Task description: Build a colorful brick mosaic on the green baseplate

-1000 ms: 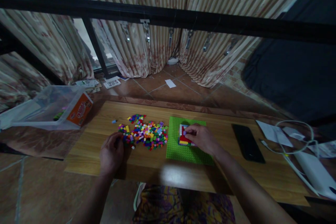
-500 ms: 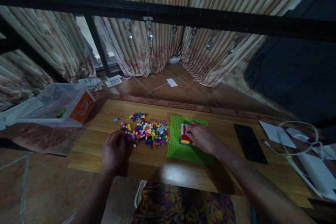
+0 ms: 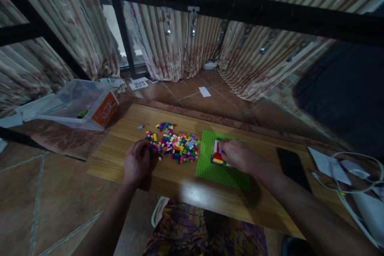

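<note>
Right now my right hand (image 3: 238, 156) is over the green plate (image 3: 207, 174), its fingers drawn together at the small build (image 3: 217, 158), which sits on the plate and shows white, red and yellow parts. A purple brick (image 3: 220, 151) shows right at my fingertips; I cannot tell whether I grip it or only press on it. My hand covers the right part of the build.

My left hand (image 3: 137, 163) rests at the near left edge of the pile (image 3: 180, 146), fingers curled inward. What, if anything, they pinch is hidden, so I cannot tell. The pile, a mix of many colours, spreads on the table (image 3: 114, 156) between my left hand and the plate, its right edge just beside the plate. A blue brick (image 3: 141, 127) lies apart, beyond my left hand, and a purple square piece (image 3: 193, 137) lies at the pile's far right.

Right of the plate lies a black phone (image 3: 289, 162), partly behind my right forearm, then white paper (image 3: 328, 164) with a looped cable (image 3: 348, 154) over it. To the left, off the table, stands a clear bin (image 3: 69, 118) with an orange label (image 3: 106, 110). Striped curtains (image 3: 168, 52) hang beyond.
</note>
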`<move>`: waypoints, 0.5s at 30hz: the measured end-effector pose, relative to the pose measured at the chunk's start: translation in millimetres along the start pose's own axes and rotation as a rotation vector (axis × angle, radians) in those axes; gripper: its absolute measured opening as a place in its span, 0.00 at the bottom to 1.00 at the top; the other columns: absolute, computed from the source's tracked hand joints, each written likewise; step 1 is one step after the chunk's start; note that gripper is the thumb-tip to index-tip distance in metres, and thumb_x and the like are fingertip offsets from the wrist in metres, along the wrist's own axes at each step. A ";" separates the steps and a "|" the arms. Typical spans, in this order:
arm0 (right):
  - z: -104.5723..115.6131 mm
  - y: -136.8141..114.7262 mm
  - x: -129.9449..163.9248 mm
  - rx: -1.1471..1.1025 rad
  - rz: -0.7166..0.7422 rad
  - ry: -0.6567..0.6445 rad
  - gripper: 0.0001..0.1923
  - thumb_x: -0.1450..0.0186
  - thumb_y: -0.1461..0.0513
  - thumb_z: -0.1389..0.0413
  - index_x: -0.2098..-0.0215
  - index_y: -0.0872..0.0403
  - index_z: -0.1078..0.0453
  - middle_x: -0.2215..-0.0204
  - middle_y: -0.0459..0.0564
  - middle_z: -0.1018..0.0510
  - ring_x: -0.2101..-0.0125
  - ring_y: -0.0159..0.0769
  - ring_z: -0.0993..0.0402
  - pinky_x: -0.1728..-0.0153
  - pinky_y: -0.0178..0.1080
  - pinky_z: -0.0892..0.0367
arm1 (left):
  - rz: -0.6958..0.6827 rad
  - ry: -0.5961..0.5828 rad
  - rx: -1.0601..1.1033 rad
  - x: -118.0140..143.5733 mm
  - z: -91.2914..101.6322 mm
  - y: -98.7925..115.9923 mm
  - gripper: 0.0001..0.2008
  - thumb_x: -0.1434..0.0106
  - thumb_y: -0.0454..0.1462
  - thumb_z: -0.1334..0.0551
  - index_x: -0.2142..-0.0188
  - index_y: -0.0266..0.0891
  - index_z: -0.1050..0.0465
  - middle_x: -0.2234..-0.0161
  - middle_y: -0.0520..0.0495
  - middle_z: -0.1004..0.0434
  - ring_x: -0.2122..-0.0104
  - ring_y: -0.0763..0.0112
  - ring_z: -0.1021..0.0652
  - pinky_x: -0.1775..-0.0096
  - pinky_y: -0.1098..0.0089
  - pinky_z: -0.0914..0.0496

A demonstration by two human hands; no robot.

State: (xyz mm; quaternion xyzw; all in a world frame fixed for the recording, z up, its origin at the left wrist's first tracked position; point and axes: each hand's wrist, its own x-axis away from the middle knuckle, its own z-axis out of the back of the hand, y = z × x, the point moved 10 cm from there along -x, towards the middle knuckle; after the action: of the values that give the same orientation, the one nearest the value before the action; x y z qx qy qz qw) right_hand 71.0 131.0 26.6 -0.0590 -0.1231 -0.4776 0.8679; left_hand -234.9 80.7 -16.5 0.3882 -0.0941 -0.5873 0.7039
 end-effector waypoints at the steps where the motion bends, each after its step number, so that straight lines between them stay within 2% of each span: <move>1: -0.7 0.0 -0.8 0.003 -0.001 -0.010 0.09 0.41 0.70 0.48 0.70 0.56 0.26 0.68 0.56 0.20 0.68 0.40 0.23 0.68 0.35 0.37 | 0.001 0.000 -0.001 0.3 -0.1 -0.1 0.12 0.40 0.36 0.46 0.59 0.40 0.27 0.55 0.44 0.23 0.54 0.61 0.24 0.50 0.62 0.30; 7: -2.7 0.4 -4.1 0.000 0.000 0.002 0.09 0.43 0.71 0.47 0.71 0.56 0.26 0.69 0.55 0.20 0.68 0.40 0.23 0.68 0.35 0.37 | 0.005 -0.002 -0.008 0.8 -0.4 0.0 0.12 0.39 0.36 0.46 0.59 0.39 0.27 0.55 0.43 0.24 0.53 0.61 0.24 0.49 0.60 0.31; 15: -9.4 -8.5 -14.8 0.096 0.027 -0.036 0.12 0.40 0.73 0.49 0.71 0.57 0.25 0.70 0.60 0.19 0.68 0.42 0.23 0.69 0.37 0.37 | 0.006 0.006 -0.005 0.3 0.7 2.3 0.12 0.40 0.36 0.46 0.60 0.39 0.27 0.56 0.44 0.23 0.55 0.61 0.24 0.50 0.61 0.31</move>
State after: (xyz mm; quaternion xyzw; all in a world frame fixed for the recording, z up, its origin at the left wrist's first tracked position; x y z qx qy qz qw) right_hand 57.6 136.5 13.4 -0.0275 -0.1607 -0.4583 0.8737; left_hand -233.4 80.2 -14.6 0.3878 -0.0918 -0.5845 0.7068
